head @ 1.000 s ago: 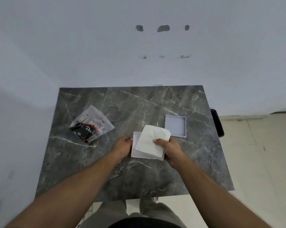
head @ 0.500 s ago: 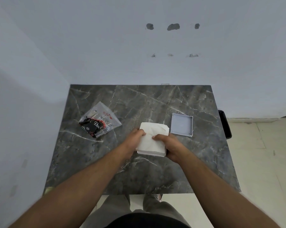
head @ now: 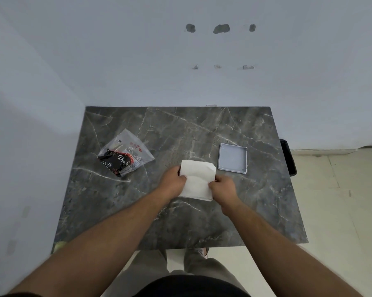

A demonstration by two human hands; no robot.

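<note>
step: tucking white paper (head: 197, 179) | left hand (head: 173, 181), right hand (head: 222, 186): curled, pinching its sides | next, likely: press flat, fit lid (head: 232, 158)

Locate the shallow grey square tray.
Head view: the grey square tray lies flat on the marble table, right of centre, close beside the upper right corner of the white paper that the left hand and right hand pinch.

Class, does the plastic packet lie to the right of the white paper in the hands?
No: the plastic packet lies on the marble table to the left of the white paper, beyond the left hand.
</note>
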